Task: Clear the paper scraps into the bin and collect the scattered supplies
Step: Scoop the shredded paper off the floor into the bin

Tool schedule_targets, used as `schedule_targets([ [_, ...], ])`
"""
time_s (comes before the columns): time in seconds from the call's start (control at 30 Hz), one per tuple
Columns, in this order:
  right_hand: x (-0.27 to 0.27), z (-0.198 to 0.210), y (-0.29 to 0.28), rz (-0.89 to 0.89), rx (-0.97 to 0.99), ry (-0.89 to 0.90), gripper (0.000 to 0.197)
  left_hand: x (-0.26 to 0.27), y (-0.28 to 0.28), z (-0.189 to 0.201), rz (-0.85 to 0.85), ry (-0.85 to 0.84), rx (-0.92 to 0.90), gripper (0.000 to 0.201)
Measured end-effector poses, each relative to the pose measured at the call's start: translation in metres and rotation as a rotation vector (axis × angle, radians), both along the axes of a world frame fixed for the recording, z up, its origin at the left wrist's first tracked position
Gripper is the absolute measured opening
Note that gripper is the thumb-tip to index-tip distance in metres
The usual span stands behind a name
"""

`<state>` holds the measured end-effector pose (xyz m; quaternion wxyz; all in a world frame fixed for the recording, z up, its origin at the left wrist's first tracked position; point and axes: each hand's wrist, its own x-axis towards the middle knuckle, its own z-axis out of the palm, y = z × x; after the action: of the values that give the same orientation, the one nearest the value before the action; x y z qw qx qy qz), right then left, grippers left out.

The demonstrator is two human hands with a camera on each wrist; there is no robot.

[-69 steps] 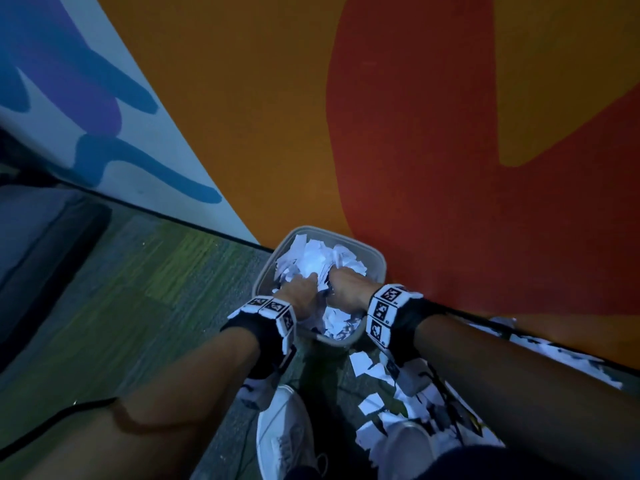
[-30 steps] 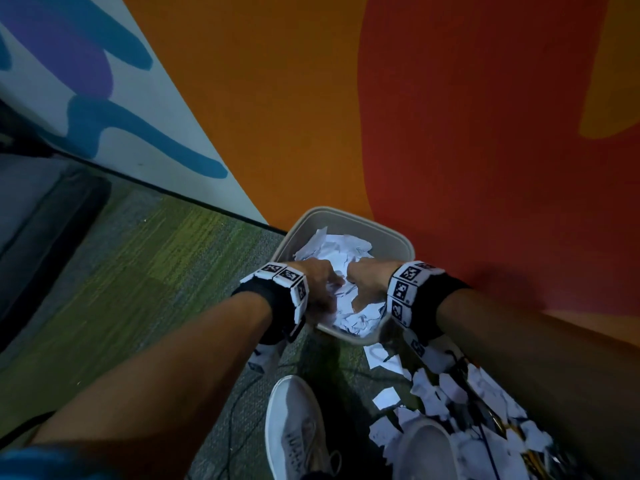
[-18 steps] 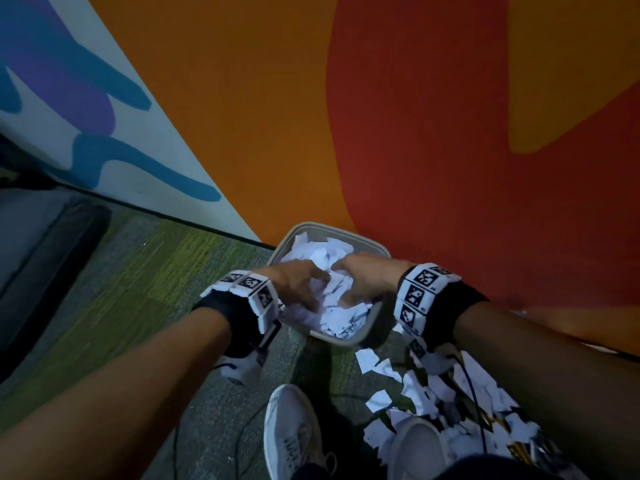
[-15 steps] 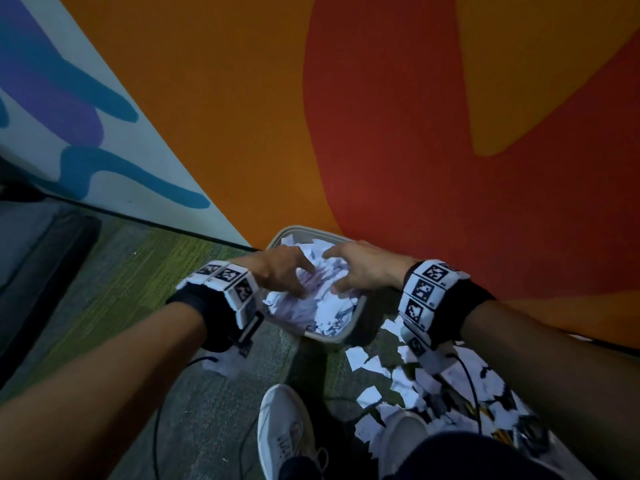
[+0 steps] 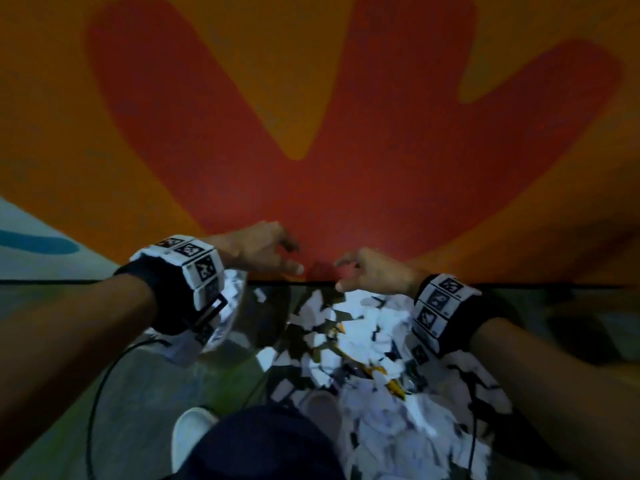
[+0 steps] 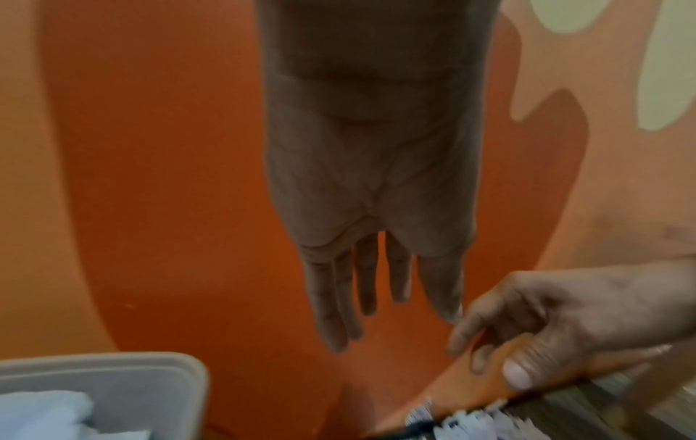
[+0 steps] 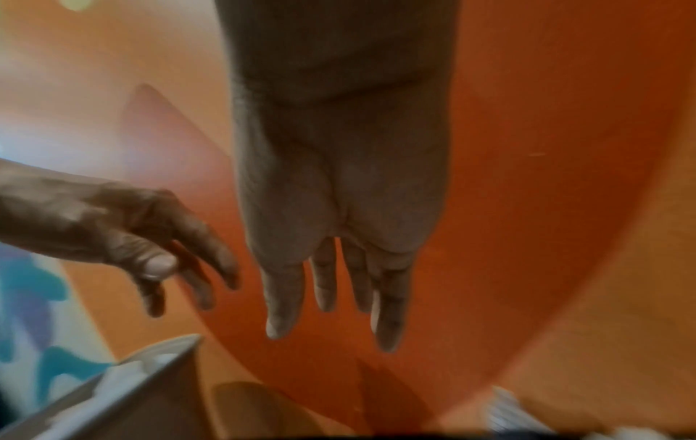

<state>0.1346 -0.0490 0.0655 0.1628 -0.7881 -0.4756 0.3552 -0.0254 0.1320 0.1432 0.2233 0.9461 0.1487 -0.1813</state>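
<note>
Fingers [image 6: 331, 300] of both hands hang loose and empty; the bin [image 6: 113, 384] is cropped, the paper scraps [image 5: 374, 327] blurred.

White paper scraps [image 5: 375, 325], grey bin [image 6: 113, 384], orange/red wall [image 5: 311, 98] (blue patch left), b&w wristbands [image 5: 194, 261]

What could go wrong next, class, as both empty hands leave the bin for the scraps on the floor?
1. The bin looks piled high with paper; more may spill.
2. Yellow pencils lie among the paper scraps and could get binned.
3. A cable crosses the pile and may snag the right hand or left hand.
</note>
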Motion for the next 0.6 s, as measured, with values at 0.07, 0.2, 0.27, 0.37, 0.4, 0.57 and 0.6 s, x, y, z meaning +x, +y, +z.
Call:
schedule_targets([
  [0.07, 0.029, -0.030, -0.037, -0.098, -0.029, 0.057, 0.050, 0.025, -0.017, -0.022, -0.039, 0.033, -0.043, 0.042],
  [0.2, 0.075, -0.094, -0.106, -0.284, -0.126, 0.102, 0.052, 0.076, -0.048, -0.091, -0.107, 0.127, -0.169, 0.037],
  [0.27, 0.092, -0.126, -0.131, -0.375, -0.184, 0.129, 0.057, 0.096, -0.060, -0.132, -0.106, 0.159, -0.226, 0.043],
  [0.37, 0.114, -0.175, -0.158, -0.545, -0.203, 0.133, 0.063, 0.123, -0.075, -0.198, -0.071, 0.175, -0.311, 0.065],
  [0.4, 0.119, -0.186, -0.163, -0.595, -0.214, 0.120, 0.066, 0.128, -0.080, -0.218, -0.065, 0.159, -0.343, 0.072],
  [0.57, 0.148, -0.230, -0.177, -0.734, -0.152, 0.078, 0.095, 0.153, -0.109, -0.289, -0.122, 0.125, -0.395, 0.100],
  [0.6, 0.152, -0.233, -0.178, -0.762, -0.139, 0.078, 0.093, 0.157, -0.116, -0.295, -0.157, 0.133, -0.375, 0.104],
])
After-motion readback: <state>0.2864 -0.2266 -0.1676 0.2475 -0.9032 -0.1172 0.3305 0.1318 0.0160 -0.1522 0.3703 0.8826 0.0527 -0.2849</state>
